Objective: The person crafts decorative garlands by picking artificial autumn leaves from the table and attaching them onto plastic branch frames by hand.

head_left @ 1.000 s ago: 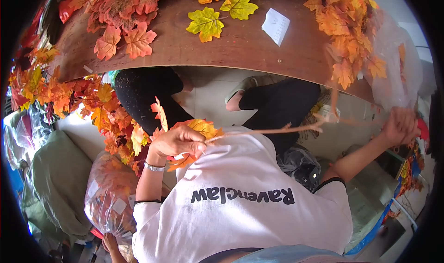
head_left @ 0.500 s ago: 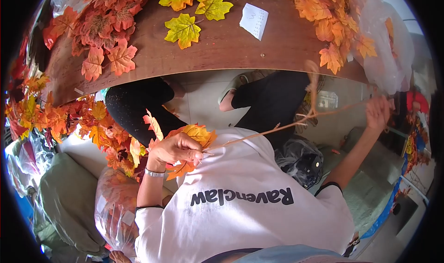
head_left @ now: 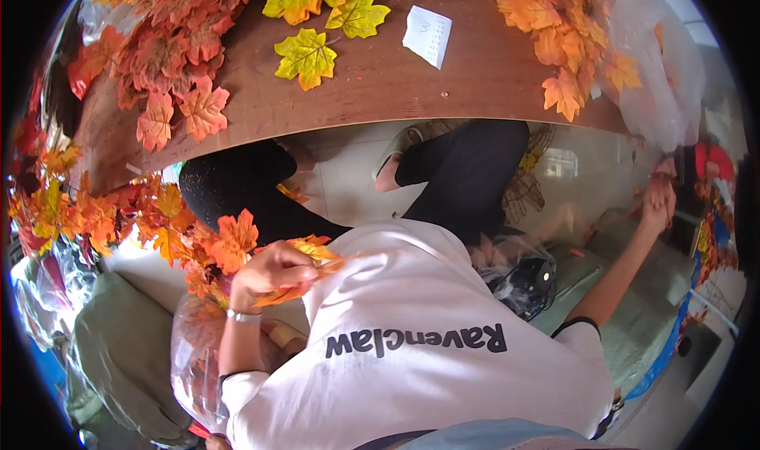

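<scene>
Pinched in my left hand (head_left: 273,276) is a sprig of orange artificial maple leaves (head_left: 317,252), held beside the front of my white shirt. Its stem toward the right is blurred, and I cannot follow it. Out at the far right, my right hand (head_left: 657,205) is closed, with the arm stretched away from my body. Whatever its fingers hold is too blurred to make out. An orange leaf garland (head_left: 119,212) hangs near my left hand, below the table edge.
The brown table (head_left: 380,94) carries red-orange leaves (head_left: 178,46), yellow leaves (head_left: 306,57), a torn paper slip (head_left: 427,36) and orange leaves (head_left: 562,38). Clear plastic bags (head_left: 194,363) stand at the left; a plastic-wrapped black item (head_left: 526,280) lies to the right of my shirt.
The bare brown twig stretched between my hands is no longer clearly visible. My right hand has moved slightly lower; my left hand has shifted a little left with the leaves.
</scene>
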A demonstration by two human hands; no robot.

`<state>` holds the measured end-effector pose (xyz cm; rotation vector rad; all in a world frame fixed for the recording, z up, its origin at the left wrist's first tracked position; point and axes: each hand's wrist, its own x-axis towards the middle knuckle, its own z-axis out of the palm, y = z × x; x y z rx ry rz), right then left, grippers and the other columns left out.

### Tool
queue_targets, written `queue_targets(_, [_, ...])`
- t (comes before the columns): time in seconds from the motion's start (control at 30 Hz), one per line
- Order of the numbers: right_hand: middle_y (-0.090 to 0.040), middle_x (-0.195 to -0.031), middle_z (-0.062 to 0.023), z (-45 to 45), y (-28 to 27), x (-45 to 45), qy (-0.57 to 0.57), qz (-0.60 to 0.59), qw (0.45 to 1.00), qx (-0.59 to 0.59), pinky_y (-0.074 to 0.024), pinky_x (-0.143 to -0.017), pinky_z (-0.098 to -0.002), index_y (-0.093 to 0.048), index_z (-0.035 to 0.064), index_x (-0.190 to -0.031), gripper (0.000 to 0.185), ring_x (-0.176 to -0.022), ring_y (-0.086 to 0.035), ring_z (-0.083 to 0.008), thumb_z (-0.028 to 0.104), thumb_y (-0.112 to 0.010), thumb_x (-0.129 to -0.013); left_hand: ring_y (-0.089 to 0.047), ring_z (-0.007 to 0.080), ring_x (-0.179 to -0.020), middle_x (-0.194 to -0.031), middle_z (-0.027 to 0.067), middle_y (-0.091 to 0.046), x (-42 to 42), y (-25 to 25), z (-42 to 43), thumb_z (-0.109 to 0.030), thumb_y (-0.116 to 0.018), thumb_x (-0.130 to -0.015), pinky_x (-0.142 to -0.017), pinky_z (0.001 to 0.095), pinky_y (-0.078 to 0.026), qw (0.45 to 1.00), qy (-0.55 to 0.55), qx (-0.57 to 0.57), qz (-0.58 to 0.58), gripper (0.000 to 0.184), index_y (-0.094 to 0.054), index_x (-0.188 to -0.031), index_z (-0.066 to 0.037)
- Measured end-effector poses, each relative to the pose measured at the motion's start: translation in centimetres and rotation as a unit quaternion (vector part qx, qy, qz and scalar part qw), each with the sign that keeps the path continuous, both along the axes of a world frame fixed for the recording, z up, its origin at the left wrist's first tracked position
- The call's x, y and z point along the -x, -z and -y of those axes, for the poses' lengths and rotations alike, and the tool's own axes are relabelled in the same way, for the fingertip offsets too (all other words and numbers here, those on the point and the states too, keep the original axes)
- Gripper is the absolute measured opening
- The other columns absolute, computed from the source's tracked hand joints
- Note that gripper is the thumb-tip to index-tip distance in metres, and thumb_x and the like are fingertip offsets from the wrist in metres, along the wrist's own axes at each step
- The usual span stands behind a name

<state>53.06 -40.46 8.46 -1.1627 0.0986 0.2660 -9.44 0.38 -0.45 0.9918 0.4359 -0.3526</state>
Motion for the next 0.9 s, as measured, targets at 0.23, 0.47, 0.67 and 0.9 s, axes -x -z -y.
queue_targets(0.23, [-0.035, -0.05, 0.0037, -10.4, 8.8, 11.3, -0.394, -0.041, 0.871, 0.291, -0.0239, -0.036, -0.0177, -0.043, 0.01, -0.056, 0.026, -0.04, -0.033, -0.0046, 0.011, -0.054, -0.08, -0.034, 0.0042, -0.048, -0.053, -0.0018, -0.045, -4.2, -1.4, 0.5, -0.026, -0.059, -0.085, -0.042, 0.0221, -0.025, 0.999, 0.022, 0.044, 0.008, 0.038, -0.056, -0.061, 0.004])
queue_targets(0.47, [-0.042, -0.045, 0.0013, -20.5, 9.5, 27.4, -0.83, 0.043, 0.515, 0.21, -0.0262, -0.037, -0.022, -0.051, 0.0032, -0.052, 0.03, -0.041, -0.035, -0.0041, 0.017, -0.055, -0.079, -0.039, 0.0052, -0.051, -0.055, -0.0022, -0.048, -2.7, 0.5, 0.9, -0.023, -0.061, -0.083, -0.046, 0.023, -0.031, 0.99, 0.076, 0.007, 0.122, 0.031, -0.06, -0.068, 0.004])
queue_targets(0.67, [-0.052, -0.05, -0.0179, -28.5, 15.6, 33.1, -0.737, 0.19, 0.479, 0.437, -0.044, -0.051, -0.0385, -0.055, -0.0022, -0.053, 0.025, -0.05, -0.056, -0.0307, 0.021, -0.055, -0.063, -0.035, 0.0034, -0.047, -0.055, -0.0024, -0.049, -3.6, -0.4, 1.4, -0.025, -0.06, -0.084, -0.042, 0.0207, -0.025, 0.996, 0.045, 0.048, 0.06, 0.034, -0.059, -0.064, 0.002])
queue_targets(0.9, [-0.061, -0.068, -0.0199, -35.1, 29.4, 31.4, -0.61, 0.284, 0.497, 0.548, -0.049, -0.065, -0.0382, -0.062, -0.0019, -0.075, 0.025, -0.066, -0.063, -0.0292, 0.022, -0.055, -0.072, -0.038, 0.0045, -0.044, -0.057, 0.002, -0.053, -3.9, 0.1, 2.2, -0.023, -0.057, -0.086, -0.04, 0.0195, -0.026, 0.981, -0.176, 0.077, 0.009, 0.032, -0.06, -0.066, 0.002])
